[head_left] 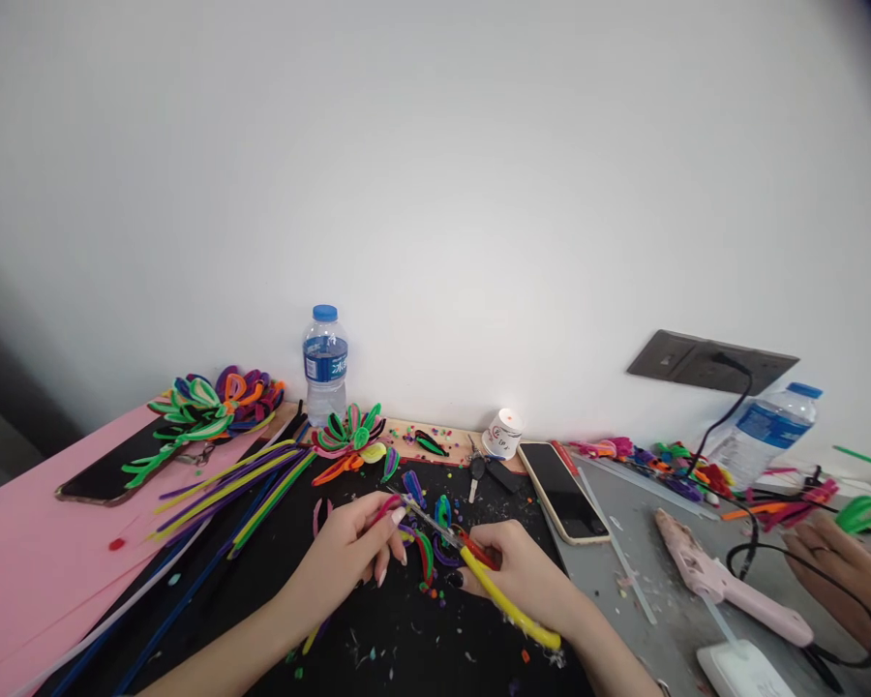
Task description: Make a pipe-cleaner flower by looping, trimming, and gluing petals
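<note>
pipe cleaner [387, 505]: pink/magenta piece, pinched in left hand [348, 557], tip just in front of the scissor blades, over the black mat.
handling: judged v. light, soft fuzz over thin wire; bends easily, holds a bend, not fragile, not slippery. Best held close to the cut point so it doesn't flop.
left grip: fingers closed on the pipe cleaner, thumb + forefinger pinch.
left of grip: bundle of long stems [232, 489] (yellow, purple, green) on the bench [15, 561], pink sheet under; finished loop flower [210, 402] lying over a dark phone [105, 476] further off.
behind grip: water bottle [325, 365] by the wall, another loop flower [348, 436], keys [477, 471].
between grips: small bent pieces, green/purple/red, exact shapes hard to tell.
right grip: right hand [526, 581] closed round scissors [479, 561], yellow handle; blades look slightly parted, angled toward the left grip.
right of grip: second phone [562, 491], pink glue gun [726, 581], other person's hand [846, 571] at the edge.
hidden/unclear: right-hand fingers in the handle not visible; pipe cleaner's full length hidden in the palm; white item bottom right cut off; scraps too small to ID.
</note>
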The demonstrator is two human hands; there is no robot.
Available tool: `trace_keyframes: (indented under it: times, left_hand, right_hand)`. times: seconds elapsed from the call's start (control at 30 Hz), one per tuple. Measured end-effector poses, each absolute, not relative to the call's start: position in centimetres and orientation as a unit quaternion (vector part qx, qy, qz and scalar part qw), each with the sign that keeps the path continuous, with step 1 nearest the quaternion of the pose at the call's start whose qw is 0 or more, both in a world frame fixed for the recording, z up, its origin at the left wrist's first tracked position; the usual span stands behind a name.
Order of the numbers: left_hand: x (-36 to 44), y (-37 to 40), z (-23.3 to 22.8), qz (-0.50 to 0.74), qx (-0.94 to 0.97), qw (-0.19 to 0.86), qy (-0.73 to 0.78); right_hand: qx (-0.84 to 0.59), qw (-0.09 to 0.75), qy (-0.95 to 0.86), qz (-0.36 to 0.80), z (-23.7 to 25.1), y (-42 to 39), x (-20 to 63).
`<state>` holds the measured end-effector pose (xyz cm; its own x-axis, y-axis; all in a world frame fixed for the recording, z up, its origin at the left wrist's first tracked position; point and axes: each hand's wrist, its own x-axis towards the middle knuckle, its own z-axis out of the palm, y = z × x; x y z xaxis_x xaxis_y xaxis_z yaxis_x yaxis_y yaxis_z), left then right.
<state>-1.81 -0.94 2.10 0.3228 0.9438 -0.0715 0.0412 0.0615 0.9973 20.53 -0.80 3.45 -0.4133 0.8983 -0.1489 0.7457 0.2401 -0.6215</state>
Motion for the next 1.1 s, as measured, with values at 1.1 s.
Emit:
trace_keyframes:
  times: [1.1]
  left_hand:
    - [-1.8, -1.4, 3.4, 0.389, 0.403, 0.716, 0.416]
  right_hand:
    - [-0.567, 0.123, -0.814, 0.026, 3.8, -1.4, 19.5]
